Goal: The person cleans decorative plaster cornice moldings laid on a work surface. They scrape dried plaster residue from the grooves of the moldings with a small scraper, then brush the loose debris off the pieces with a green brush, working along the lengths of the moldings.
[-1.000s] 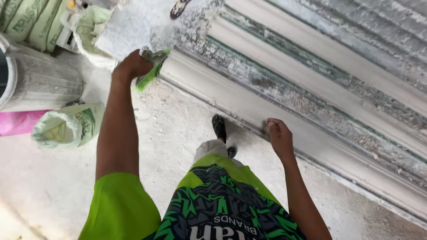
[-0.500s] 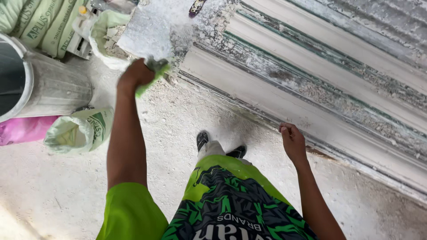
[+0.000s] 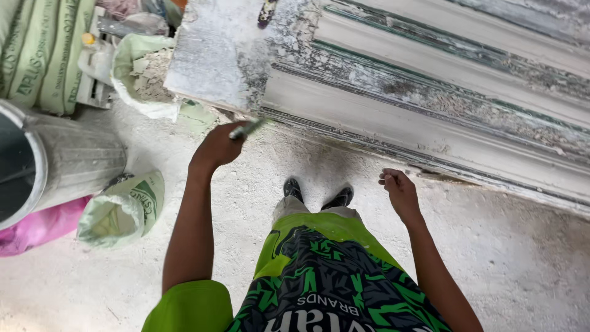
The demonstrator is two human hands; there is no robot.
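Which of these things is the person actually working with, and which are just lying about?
In use:
left hand gripping a green-handled tool
long moulded plaster bench in front
right hand, empty, near its edge

Lying about:
metal drum
open sack on the floor
stacked green sacks
pink bag

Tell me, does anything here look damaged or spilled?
Yes. The long white moulding has flaking, worn patches showing green and grey. An open sack lies tipped on the dusty floor. The left hand holds a green-handled tool.
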